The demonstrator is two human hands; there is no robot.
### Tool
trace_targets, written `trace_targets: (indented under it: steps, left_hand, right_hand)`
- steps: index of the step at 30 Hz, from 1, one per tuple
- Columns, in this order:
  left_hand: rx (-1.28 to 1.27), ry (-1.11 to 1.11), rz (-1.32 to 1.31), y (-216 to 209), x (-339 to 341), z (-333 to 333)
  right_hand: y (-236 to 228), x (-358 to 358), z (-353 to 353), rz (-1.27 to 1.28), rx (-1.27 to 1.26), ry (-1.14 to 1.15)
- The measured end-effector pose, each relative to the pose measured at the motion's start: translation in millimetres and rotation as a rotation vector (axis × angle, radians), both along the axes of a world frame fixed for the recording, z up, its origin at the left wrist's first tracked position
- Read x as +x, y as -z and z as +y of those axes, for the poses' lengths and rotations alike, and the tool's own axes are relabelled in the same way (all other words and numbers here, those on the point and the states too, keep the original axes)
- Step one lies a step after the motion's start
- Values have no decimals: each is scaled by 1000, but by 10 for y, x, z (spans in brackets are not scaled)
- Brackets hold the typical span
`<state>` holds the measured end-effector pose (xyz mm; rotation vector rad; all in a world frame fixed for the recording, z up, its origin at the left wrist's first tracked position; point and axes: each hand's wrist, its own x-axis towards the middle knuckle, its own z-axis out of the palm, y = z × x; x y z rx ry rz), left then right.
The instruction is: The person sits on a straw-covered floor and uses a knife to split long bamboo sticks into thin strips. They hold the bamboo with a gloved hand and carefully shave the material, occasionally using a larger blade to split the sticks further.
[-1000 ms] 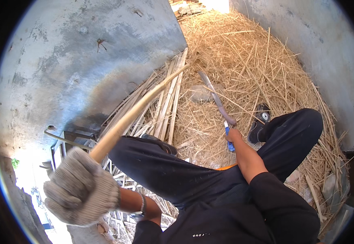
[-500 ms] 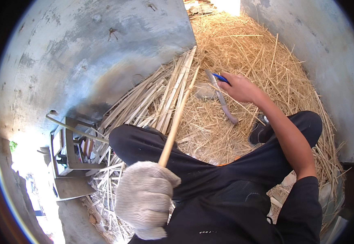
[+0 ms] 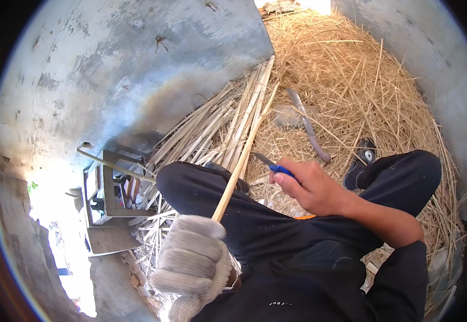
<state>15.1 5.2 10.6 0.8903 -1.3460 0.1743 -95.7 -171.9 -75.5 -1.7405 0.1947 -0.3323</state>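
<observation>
My left hand point(image 3: 193, 263), in a pale knitted glove, is closed round the lower end of a long, thin bamboo strip point(image 3: 239, 166). The strip slants up and away from me past my bent left knee. In my bare right hand point(image 3: 316, 188) is a small knife with a blue handle point(image 3: 283, 170). Its dark blade points left toward the strip, with a small gap between them. Beyond this hand a larger curved knife point(image 3: 309, 129) with a brownish handle lies on the shavings, across a greyish block point(image 3: 287, 116).
Split bamboo strips point(image 3: 206, 123) lie piled along the left wall point(image 3: 110, 70). A heap of straw-coloured shavings point(image 3: 346, 80) fills the floor ahead and to the right. At the left stands a small wooden stool-like frame point(image 3: 118, 214). My crossed legs point(image 3: 206, 188) border the near side.
My right hand has come back from beside the curved knife, bringing the blue-handled knife close to the bamboo strip. My left hand has turned on the strip. The whole view has shifted slightly.
</observation>
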Motion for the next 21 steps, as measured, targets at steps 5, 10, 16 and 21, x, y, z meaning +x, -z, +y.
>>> trace_targets:
  steps: [5, 10, 16, 21]
  left_hand:
    - [308, 454, -208, -73, 123, 68]
    - [461, 769, -426, -189, 173, -115]
    - [423, 780, -407, -104, 163, -118]
    - [341, 617, -288, 14, 78, 44]
  right_hand:
    - [67, 93, 23, 230, 775, 15]
    - [224, 101, 176, 196, 1039, -109]
    - [566, 332, 237, 50, 1001, -109]
    - [716, 514, 117, 63, 970, -5]
